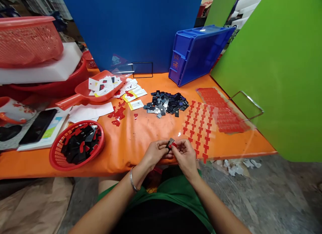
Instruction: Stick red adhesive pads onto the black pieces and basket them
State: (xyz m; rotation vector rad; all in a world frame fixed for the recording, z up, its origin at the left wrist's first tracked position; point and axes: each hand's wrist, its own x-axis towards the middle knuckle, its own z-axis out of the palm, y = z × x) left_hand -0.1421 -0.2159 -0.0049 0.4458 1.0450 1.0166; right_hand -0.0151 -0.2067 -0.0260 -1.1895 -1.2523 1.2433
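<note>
My left hand (154, 153) and my right hand (184, 155) meet at the near edge of the orange table (141, 133). Between their fingertips sits a small dark plate (170, 142); my right hand's fingers press a red T-shaped sticker (173, 145) against it. Just right of my hands lies a clear sheet of red T stickers (200, 126). A heap of small dark plates (166, 103) lies farther back at the table's middle. At the near left stands a red round basket (75, 145) holding dark plates with red stickers on them.
A second sticker sheet (222, 109) lies at the right by a wire handle (248, 104). A blue crate (198, 52) leans against the back wall. A red scoop (97, 89) with cards, loose red stickers (117, 113), papers and a phone (37, 126) fill the left side.
</note>
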